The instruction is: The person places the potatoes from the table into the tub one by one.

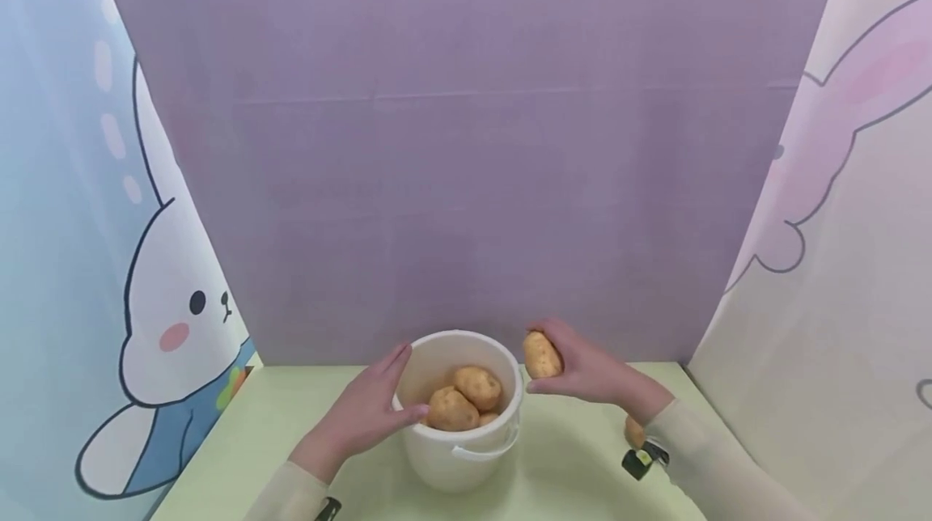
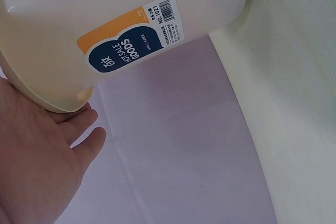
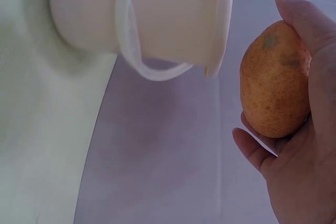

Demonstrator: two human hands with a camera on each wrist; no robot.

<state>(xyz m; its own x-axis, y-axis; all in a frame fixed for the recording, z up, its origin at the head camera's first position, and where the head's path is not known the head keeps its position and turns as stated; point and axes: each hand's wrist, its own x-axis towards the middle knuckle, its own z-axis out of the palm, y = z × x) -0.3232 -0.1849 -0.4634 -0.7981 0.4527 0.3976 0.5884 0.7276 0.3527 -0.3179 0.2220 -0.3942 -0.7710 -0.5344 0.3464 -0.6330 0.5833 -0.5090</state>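
A white bucket (image 1: 462,456) stands upright on the table with several potatoes (image 1: 453,409) inside. At its left rim is my left hand (image 1: 364,408), thumb and fingers spread apart along the edge; in the left wrist view the fingers (image 2: 79,124) are fairly straight beside the rim. My right hand (image 1: 582,363) holds another potato (image 1: 542,355) just right of the bucket, at about rim height. The right wrist view shows that potato (image 3: 275,80) between thumb and fingers, apart from the bucket wall.
One more potato (image 1: 634,432) lies on the pale green table (image 1: 575,480), partly hidden by my right wrist. The bucket's white handle (image 1: 491,450) hangs down at the front right. A purple cloth (image 1: 466,181) rises behind, with printed curtains on both sides.
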